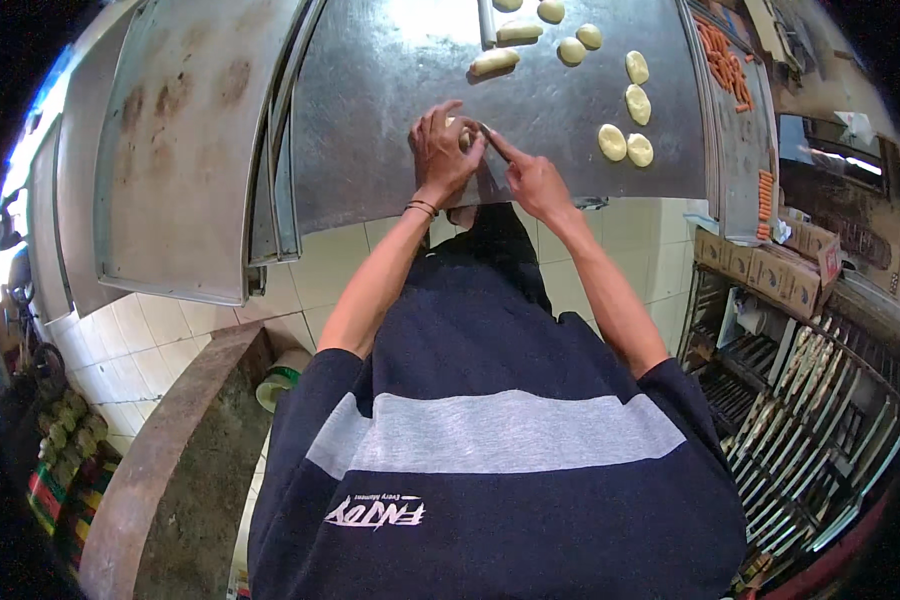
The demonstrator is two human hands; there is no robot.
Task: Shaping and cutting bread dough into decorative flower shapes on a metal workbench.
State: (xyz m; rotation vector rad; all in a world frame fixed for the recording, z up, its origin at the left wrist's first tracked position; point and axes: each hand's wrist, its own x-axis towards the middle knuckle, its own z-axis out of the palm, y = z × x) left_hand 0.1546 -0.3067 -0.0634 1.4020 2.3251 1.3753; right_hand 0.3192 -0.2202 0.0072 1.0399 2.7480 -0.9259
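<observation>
My left hand (pixel 442 150) curls over a small pale dough piece (pixel 451 122) on the metal table (pixel 370 140), near its front edge. The fingers hide most of that dough. Close on its right is my right hand (pixel 538 185), with the index finger stretched toward the left hand and the other fingers folded in. A thin dark edge shows by that fingertip; what the folded fingers hold is hidden. Beyond the hands lie rolled dough pieces (pixel 495 62) and round dough balls (pixel 571 50). Several flattened dough pieces (pixel 638 104) are spread to the right.
A grey bar (pixel 487 22) lies at the far side of the table. Orange sausages (pixel 725 65) are heaped on a side surface at right, others lined up nearer. Cardboard boxes (pixel 785 280) and a tray rack (pixel 810 420) stand below. Large metal trays (pixel 195 150) are at left.
</observation>
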